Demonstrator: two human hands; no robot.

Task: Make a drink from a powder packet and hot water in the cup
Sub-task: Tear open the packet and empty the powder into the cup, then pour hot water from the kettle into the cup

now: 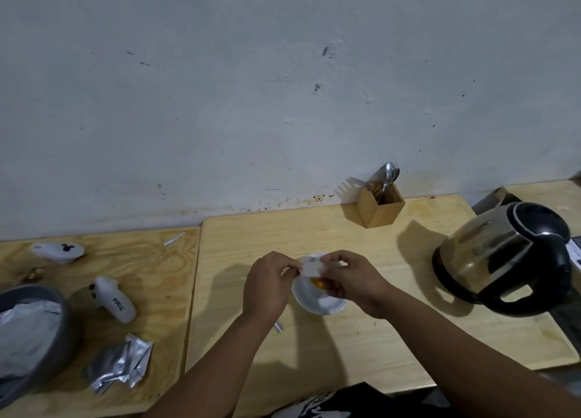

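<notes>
A small white powder packet [309,269] is pinched between my left hand [267,284] and my right hand [352,279], directly above a white cup [314,304] on the light wooden table [345,348]. Orange powder [316,284] shows inside the cup, just below the packet. My fingers hide the packet's ends and part of the cup's rim. A steel and black electric kettle [506,257] stands to the right of the cup, its lid shut.
A wooden holder [380,207] with spoons and a fork stands at the back by the wall. On the left table lie several silver packets [121,362], two white controllers [114,299], and a grey bin [31,339] with a silver liner. A torn strip [278,327] lies near my left wrist.
</notes>
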